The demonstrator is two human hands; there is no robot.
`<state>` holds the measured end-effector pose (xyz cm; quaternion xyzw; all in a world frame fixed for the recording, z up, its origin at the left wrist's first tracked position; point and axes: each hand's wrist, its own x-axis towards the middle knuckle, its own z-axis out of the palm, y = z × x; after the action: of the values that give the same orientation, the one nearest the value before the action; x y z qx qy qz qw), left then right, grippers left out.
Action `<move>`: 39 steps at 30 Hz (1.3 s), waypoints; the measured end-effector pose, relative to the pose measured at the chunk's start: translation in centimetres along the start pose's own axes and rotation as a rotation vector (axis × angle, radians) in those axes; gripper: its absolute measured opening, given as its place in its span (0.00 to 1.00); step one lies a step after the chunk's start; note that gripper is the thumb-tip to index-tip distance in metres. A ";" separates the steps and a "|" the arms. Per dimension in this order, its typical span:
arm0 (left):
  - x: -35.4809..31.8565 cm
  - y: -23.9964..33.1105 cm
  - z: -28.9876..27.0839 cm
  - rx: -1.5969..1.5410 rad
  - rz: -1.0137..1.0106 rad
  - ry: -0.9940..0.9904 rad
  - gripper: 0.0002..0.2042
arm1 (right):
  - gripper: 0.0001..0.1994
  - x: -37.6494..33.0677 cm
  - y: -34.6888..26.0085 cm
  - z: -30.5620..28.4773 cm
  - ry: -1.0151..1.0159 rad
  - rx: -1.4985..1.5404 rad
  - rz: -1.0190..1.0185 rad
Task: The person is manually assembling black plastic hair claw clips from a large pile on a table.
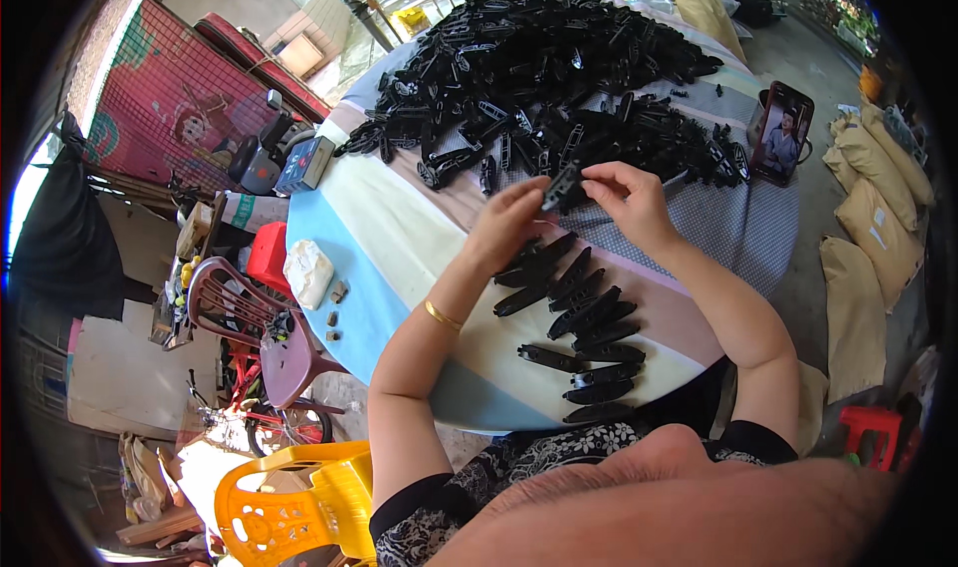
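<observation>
Over the table's middle, my left hand [511, 220] pinches a long, narrow black plastic part [561, 190] tilted upward. My right hand [635, 206] is beside its upper end, thumb and fingertips closed together; whatever they grip is too small to make out. Below my hands, several boat-shaped black plastic parts [597, 312] lie in a loose row running toward my body. Beyond them a large heap of similar black parts [539, 58] covers the far side of the round table, its nearest pieces just past my fingers.
A striped cloth [399, 238] covers the table. A phone [782, 134] stands upright at the right edge. On the left are a small box [304, 165] and a crumpled white bag [308, 273]. Yellow [289, 502] and purple [289, 352] chairs stand nearby; sacks [878, 213] lie at right.
</observation>
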<state>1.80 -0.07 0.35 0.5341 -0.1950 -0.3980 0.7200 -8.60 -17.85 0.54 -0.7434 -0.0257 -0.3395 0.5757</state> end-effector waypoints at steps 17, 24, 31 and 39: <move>-2.0 -1.7 2.6 -0.191 0.092 -0.040 0.14 | 0.07 -0.8 -1.8 0.8 -0.039 -0.310 -0.473; -1.8 -2.3 2.4 -0.078 0.148 0.020 0.16 | 0.07 -0.8 -2.6 0.9 -0.083 -0.457 -0.559; -2.2 -1.3 2.9 -0.166 0.131 0.011 0.17 | 0.05 -1.0 -3.0 0.6 -0.169 -0.657 -0.650; -2.7 -0.3 3.1 0.102 0.266 0.019 0.15 | 0.15 -1.4 -2.4 1.2 -0.150 -0.278 -0.061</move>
<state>-2.10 0.09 1.57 0.5433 -0.2773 -0.2836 0.7400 -10.14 -15.51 1.72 -0.8382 -0.0440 -0.3003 0.4532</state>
